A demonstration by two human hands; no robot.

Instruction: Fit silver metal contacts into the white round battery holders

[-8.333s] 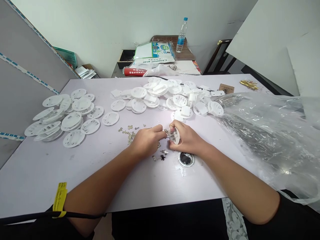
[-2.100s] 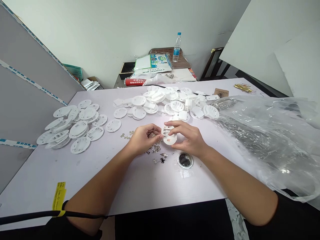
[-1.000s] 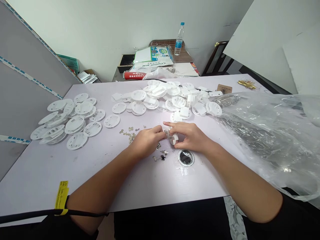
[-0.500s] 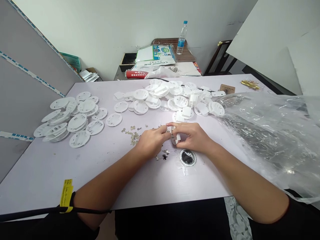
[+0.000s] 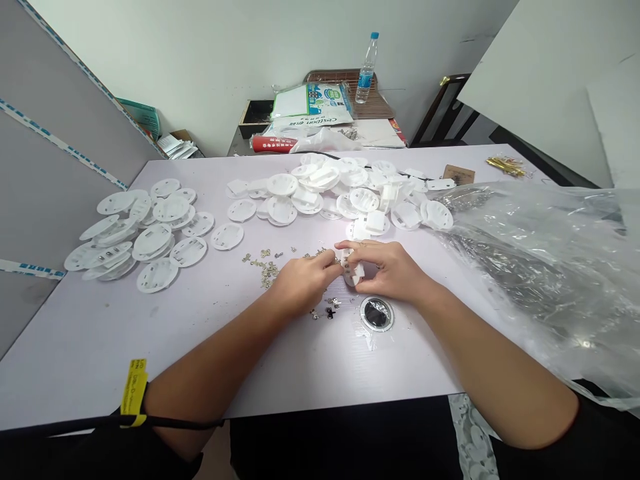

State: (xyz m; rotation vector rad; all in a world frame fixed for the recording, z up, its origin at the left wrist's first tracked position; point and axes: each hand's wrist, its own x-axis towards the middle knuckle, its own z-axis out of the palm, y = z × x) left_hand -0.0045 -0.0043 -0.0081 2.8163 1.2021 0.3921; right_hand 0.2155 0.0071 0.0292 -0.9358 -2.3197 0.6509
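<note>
Tilted on its edge, a round white plastic cover [image 5: 353, 272] with small slots is gripped between the thumb and fingers of my right hand [image 5: 387, 267]. My left hand [image 5: 307, 280] is closed, its fingertips at the cover's left face; whatever they pinch is hidden. Small metal contact pieces [image 5: 269, 273] lie scattered to the left of my left hand, and a few more metal pieces [image 5: 331, 310] lie below it. A round black disc with a clear rim [image 5: 377, 313] rests on the table just below my right hand.
A heap of white covers [image 5: 320, 190] spreads across the table's back, and another pile [image 5: 155, 240] lies at the left. A clear plastic bag [image 5: 545, 267] covers the right side. Gold-coloured strips [image 5: 506, 167] lie at the back right. A water bottle [image 5: 367, 70] stands behind.
The white cover in my right hand has turned a little, showing more of its slotted face. My left fingers stay against it. The camera view has shifted slightly.
</note>
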